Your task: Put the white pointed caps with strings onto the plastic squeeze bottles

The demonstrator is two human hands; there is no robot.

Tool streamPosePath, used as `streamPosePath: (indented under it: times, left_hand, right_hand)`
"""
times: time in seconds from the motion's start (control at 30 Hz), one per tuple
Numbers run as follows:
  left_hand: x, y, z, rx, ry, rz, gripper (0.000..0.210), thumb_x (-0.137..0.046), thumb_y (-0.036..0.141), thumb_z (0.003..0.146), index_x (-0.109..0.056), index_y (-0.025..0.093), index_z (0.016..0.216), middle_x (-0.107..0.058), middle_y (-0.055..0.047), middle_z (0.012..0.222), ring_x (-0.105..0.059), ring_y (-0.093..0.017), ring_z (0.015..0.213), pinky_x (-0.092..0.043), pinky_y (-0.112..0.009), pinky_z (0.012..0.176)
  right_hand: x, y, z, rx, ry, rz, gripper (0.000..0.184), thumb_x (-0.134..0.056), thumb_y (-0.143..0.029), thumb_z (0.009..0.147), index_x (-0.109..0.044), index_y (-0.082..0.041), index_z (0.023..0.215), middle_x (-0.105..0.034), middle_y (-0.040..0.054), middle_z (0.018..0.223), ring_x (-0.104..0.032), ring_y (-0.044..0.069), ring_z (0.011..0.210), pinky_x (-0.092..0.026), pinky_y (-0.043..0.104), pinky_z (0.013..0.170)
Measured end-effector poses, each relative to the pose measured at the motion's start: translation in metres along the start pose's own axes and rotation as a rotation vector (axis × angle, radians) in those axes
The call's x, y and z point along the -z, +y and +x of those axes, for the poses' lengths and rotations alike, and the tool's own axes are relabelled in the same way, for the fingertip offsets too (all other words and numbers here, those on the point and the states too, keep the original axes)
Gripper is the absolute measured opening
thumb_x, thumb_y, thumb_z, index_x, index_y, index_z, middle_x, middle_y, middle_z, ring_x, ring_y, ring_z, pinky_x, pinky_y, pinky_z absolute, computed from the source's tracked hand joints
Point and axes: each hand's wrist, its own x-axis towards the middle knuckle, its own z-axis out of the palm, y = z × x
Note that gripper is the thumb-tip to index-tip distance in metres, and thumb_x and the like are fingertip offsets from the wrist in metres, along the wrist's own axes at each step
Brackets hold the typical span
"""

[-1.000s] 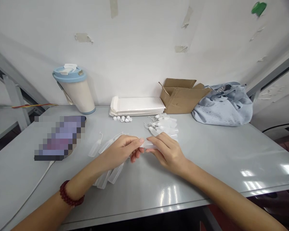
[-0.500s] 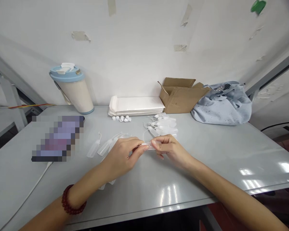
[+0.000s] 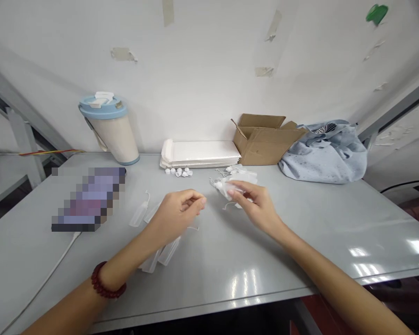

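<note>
My right hand (image 3: 256, 202) is closed on a small translucent plastic squeeze bottle (image 3: 235, 187), its thumb and fingers around the body. It is just over a pile of similar bottles (image 3: 246, 176) with thin tails at their tips. To the left, my left hand (image 3: 181, 207) is raised over the table with thumb and forefinger pinched together. Whatever is between those fingertips, if anything, cannot be made out. More bottles lie beside and partly under the left hand, among them one bottle (image 3: 138, 214) with a curled tail and another bottle (image 3: 169, 251) nearer me.
Several small white caps (image 3: 179, 172) lie before a stack of white boxes (image 3: 202, 151). An opened cardboard box (image 3: 265, 146) and a bunched blue cloth (image 3: 323, 156) stand at the back right. On the left are a tumbler (image 3: 113, 132) and a phone (image 3: 91, 197) with its cable (image 3: 52, 267).
My hands have come apart. The right hand has carried the bottle slightly up and away to the pile, while the left has let go of it and drawn back a little.
</note>
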Motion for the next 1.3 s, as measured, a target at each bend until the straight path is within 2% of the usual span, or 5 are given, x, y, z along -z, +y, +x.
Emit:
streamPosePath:
  times: [0.27,0.5,0.73,1.03,1.3]
  left_hand:
    - [0.004,0.002,0.002,0.154,-0.014,-0.170,0.027,-0.057,0.041,0.082,-0.067,0.017,0.076,-0.066,-0.001,0.072,-0.058,-0.014,0.063,-0.047,-0.025,0.062]
    - [0.001,0.000,0.002,0.153,-0.017,-0.128,0.038,-0.052,0.048,0.085,-0.064,0.019,0.107,-0.068,-0.003,0.082,-0.059,-0.016,0.065,-0.044,-0.024,0.054]
    - [0.002,-0.001,0.000,0.112,-0.113,-0.309,0.032,-0.054,0.042,0.085,-0.065,0.016,0.072,-0.058,0.001,0.063,-0.054,-0.011,0.055,-0.045,-0.024,0.056]
    - [0.007,0.000,0.003,0.113,0.107,-0.174,0.024,-0.060,0.037,0.080,-0.067,0.017,0.069,-0.052,0.003,0.055,-0.046,-0.009,0.049,-0.037,-0.021,0.047]
    - [0.014,-0.002,0.004,0.211,0.015,-0.530,0.017,-0.072,0.031,0.073,-0.072,0.018,0.082,-0.067,-0.003,0.077,-0.059,-0.014,0.071,-0.046,-0.026,0.067]
  right_hand:
    - [0.021,0.043,0.027,0.421,0.374,-0.585,0.036,-0.042,-0.028,0.094,-0.059,-0.016,0.124,-0.058,0.0093,0.084,-0.052,0.022,0.079,-0.045,0.037,0.073]
    - [0.003,0.024,0.011,0.527,0.195,-0.408,0.035,-0.047,-0.018,0.092,-0.055,-0.020,0.126,-0.061,0.0088,0.090,-0.055,0.021,0.084,-0.047,0.037,0.076]
    - [-0.015,0.013,-0.002,0.696,0.055,-0.414,0.039,-0.048,-0.010,0.089,-0.054,-0.022,0.126,-0.061,0.0093,0.091,-0.053,0.020,0.081,-0.047,0.036,0.068]
    - [-0.004,0.024,0.010,0.617,0.133,-0.437,0.032,-0.049,-0.012,0.089,-0.062,-0.023,0.116,-0.064,0.0087,0.090,-0.054,0.021,0.082,-0.047,0.038,0.072]
    - [0.018,0.061,0.033,0.335,0.424,-0.678,0.031,-0.043,-0.024,0.093,-0.062,-0.016,0.117,-0.063,0.0167,0.105,-0.054,0.029,0.096,-0.045,0.049,0.081]
